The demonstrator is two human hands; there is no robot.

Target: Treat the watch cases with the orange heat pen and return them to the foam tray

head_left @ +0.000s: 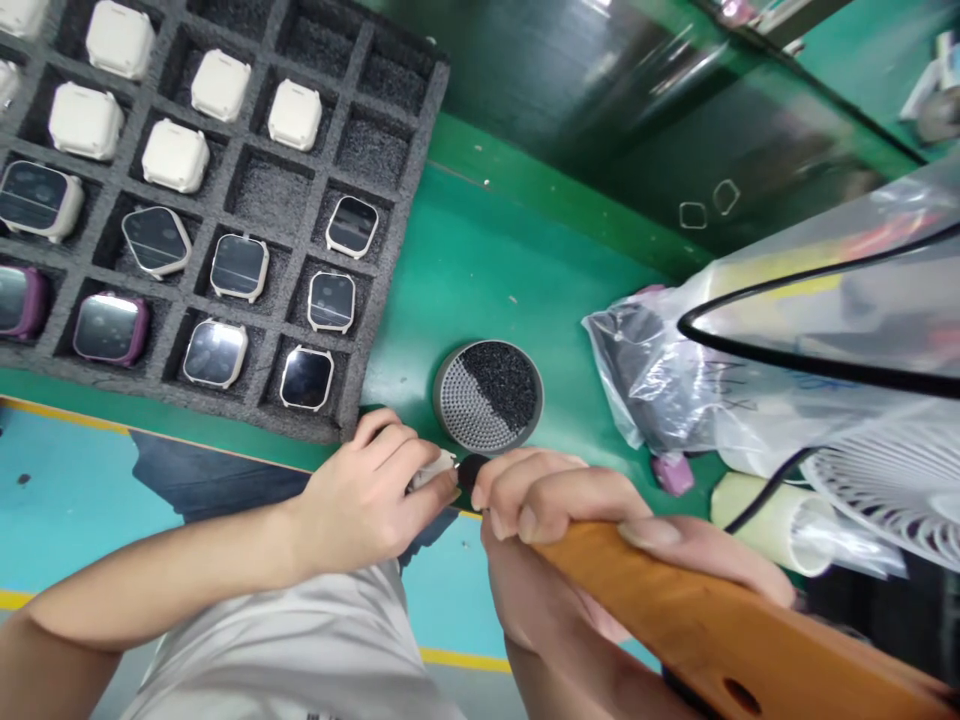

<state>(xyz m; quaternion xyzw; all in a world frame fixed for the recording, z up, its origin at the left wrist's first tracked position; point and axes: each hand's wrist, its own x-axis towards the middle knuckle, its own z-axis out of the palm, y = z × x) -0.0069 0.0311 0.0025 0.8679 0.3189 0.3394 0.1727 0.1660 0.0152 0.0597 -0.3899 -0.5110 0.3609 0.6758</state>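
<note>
My left hand (367,495) is closed around a small white watch case (433,470), mostly hidden by the fingers. Wrapped in my right hand (570,500) is an orange electric screwdriver (705,620); its dark tip end meets the watch case, though I cannot tell whether the bit sits in a screw. Just beyond both hands stands a round dish (461,405) with a dimpled grey plate, partly covered by tiny black pieces (504,378) that look like screws.
A dark foam tray (384,290) at the left holds several white cases (176,156) and watches with dark screens (307,378) in its compartments. Plastic bags (660,370), a black cable (810,370) and a white fan (900,490) crowd the right side of the green bench (510,260).
</note>
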